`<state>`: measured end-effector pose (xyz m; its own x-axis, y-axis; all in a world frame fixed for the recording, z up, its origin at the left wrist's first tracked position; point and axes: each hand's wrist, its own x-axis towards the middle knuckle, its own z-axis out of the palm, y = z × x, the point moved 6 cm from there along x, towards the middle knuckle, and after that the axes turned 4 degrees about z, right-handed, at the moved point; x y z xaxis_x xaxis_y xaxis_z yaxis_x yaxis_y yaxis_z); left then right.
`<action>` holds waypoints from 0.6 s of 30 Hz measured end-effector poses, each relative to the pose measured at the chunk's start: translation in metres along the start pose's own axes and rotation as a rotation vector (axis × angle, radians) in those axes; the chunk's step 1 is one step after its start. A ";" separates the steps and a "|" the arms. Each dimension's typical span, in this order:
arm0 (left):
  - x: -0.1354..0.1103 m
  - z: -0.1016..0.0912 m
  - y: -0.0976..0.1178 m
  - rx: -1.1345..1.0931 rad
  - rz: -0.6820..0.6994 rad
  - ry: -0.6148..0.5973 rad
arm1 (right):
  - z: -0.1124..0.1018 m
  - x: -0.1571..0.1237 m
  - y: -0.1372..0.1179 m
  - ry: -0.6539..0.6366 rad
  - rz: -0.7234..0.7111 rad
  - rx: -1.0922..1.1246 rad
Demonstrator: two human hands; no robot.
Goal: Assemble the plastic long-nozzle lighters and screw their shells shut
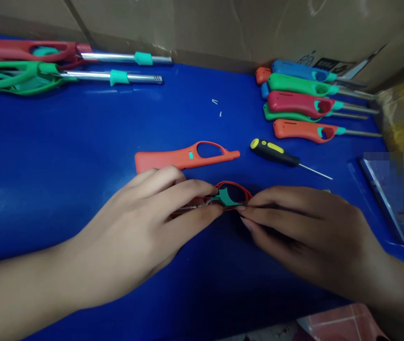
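Between my hands lies an opened gas lighter [236, 184] with a red-orange casing, low over the blue table. A green trigger [227, 196] sits in its ring-shaped opening. My left hand [155, 218] grips the lighter's body, thumb and forefinger pinching beside the trigger; the palm hides most of the handle. At the front end, my right hand [301, 232] pinches the casing near the trigger's tip. Just beyond my left fingers rests a loose orange casing half [166, 158] with a small green piece on it. Whether a small part is between my right fingertips is hidden.
A black-and-yellow screwdriver [276, 152] lies right of the casing half. Several finished-looking lighters [301, 130] are stacked back right. Two larger lighter shapes [124, 77] lie back left. Tiny screws [215, 101] sit mid-table. A phone [393, 203] is at right; cardboard [188, 28] borders the back.
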<state>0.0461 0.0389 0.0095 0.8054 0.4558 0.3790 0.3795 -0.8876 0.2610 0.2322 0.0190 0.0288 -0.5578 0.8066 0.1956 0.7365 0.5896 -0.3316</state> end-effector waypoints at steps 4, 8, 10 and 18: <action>0.000 0.001 0.000 -0.016 -0.008 -0.006 | 0.000 0.004 -0.001 0.000 0.016 0.039; 0.001 0.001 0.000 -0.037 -0.013 0.004 | 0.001 0.005 -0.001 0.006 0.025 0.044; 0.002 0.000 -0.001 -0.066 -0.018 0.014 | 0.001 0.005 -0.001 -0.008 0.036 0.064; 0.002 0.000 -0.003 -0.119 -0.047 0.015 | -0.007 0.007 -0.003 0.061 0.031 0.078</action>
<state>0.0468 0.0428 0.0100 0.7811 0.4980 0.3767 0.3588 -0.8517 0.3820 0.2285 0.0235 0.0377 -0.5095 0.8266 0.2390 0.7195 0.5616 -0.4086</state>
